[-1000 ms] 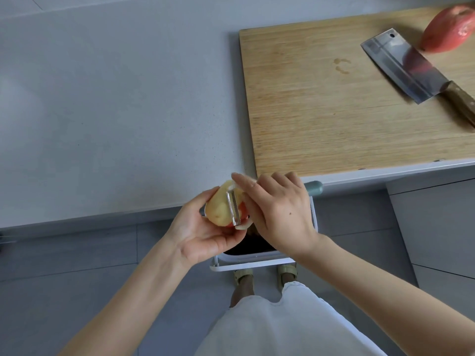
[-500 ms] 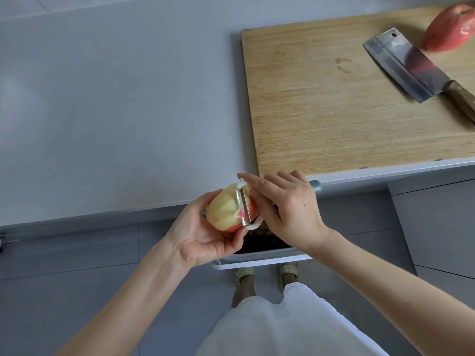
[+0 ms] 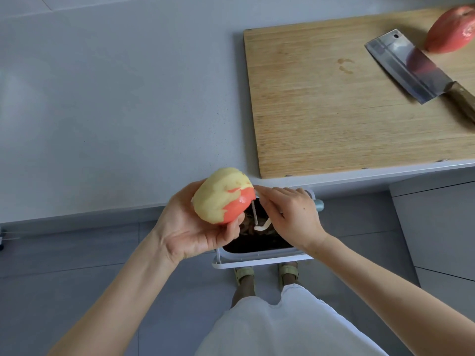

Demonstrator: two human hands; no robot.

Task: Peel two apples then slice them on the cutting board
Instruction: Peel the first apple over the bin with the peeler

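A person's left hand (image 3: 195, 227) cradles a half-peeled apple (image 3: 223, 196) over a bin (image 3: 259, 260), right-hand fingers (image 3: 272, 199) pinching a peeler (image 3: 258, 218); wet flesh could slip, letting the blade nick the thumb.

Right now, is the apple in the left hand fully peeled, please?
No, the apple in the left hand still has a red patch of skin on its right side.

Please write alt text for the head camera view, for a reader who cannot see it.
The left hand holds a mostly peeled apple over a bin, while the right hand holds a peeler beside it. On the cutting board lie a cleaver and an unpeeled red apple.
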